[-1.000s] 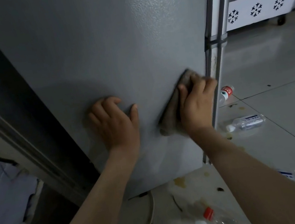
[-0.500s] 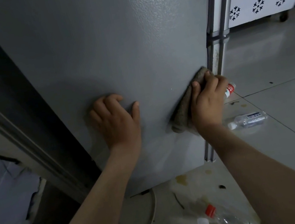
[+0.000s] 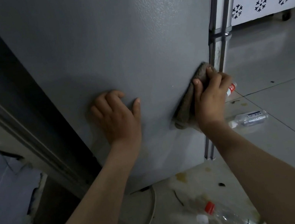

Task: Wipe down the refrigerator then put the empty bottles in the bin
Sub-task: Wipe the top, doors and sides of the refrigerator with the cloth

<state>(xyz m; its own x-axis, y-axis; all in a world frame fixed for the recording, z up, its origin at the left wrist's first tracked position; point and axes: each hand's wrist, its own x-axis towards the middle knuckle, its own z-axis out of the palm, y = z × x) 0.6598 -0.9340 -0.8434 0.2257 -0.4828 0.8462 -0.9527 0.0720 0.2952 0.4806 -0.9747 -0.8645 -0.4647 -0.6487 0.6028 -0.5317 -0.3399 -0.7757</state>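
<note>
The tall grey refrigerator with a pebbled metal side panel (image 3: 112, 49) stands upright in front of the person and fills most of the view, its front corner with pale door edges on the right. The step in hand appears to be wiping that side panel. To do it well, the strokes should probably overlap and run right up to the front corner and down to the bottom edge, with even pressure so that the grain of the finish is cleaned and not just skimmed. The panel looks matt and dimly lit, with faint duller smears low down and grime on the door edge just above the wiping hand. The right hand (image 3: 211, 99) has its fingers bent over a grey-brown folded cloth (image 3: 185, 107) and holds it pressed to the panel close beside the corner. The left hand (image 3: 118, 116) lies spread against the panel, well apart from the cloth, holding nothing, and seems to brace the body. No bottle has yet been picked up. A clear plastic bottle with a white cap (image 3: 249, 118) lies on its side on the pale glossy tiled floor (image 3: 282, 73), right of the refrigerator. A red-labelled bottle (image 3: 232, 88) shows just past the right knuckles. More clear bottles, one with a red cap (image 3: 209, 208), lie near the bottom of the view, among yellowish stains (image 3: 181, 176) and a white cable (image 3: 152, 214). A white chest freezer with black snowflake marks (image 3: 261, 3) stands farther off, and no bin is in sight.
</note>
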